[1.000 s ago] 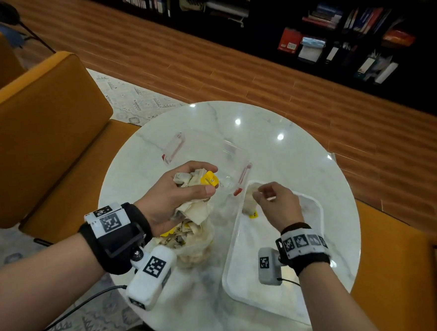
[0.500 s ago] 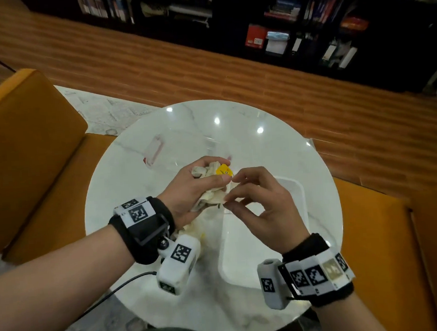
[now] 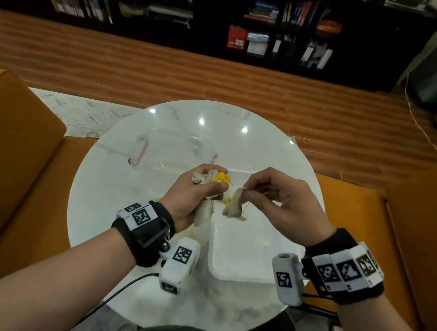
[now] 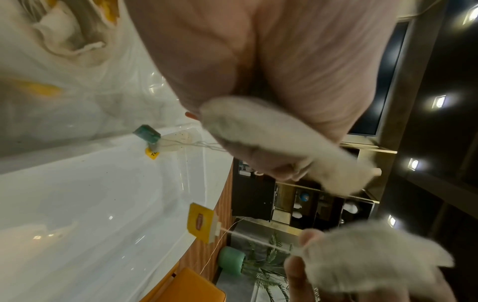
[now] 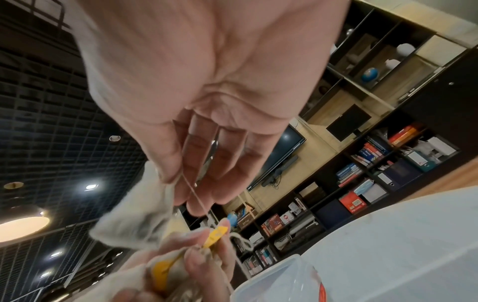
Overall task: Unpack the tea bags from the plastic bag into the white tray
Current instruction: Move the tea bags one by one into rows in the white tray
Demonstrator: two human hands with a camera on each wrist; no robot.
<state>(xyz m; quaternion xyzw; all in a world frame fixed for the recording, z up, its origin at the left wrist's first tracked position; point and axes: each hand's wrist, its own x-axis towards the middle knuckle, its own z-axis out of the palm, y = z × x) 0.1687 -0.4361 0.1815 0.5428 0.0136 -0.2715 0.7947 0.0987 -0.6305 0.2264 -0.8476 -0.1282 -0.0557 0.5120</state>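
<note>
Soft paper tea bag (image 3: pixel 234 205), light and easily torn, hangs above the white tray (image 3: pixel 247 253), pinched by its top edge in the right hand (image 3: pixel 277 202); the left hand (image 3: pixel 191 195) clutches a tangled bunch (image 3: pixel 208 179) beside it. Best grasped at the paper, since strings snag.

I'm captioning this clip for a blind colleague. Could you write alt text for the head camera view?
Over a white tray on a round marble table, the left hand grips a bunch of tea bags while the right hand pinches a single tea bag.
</note>
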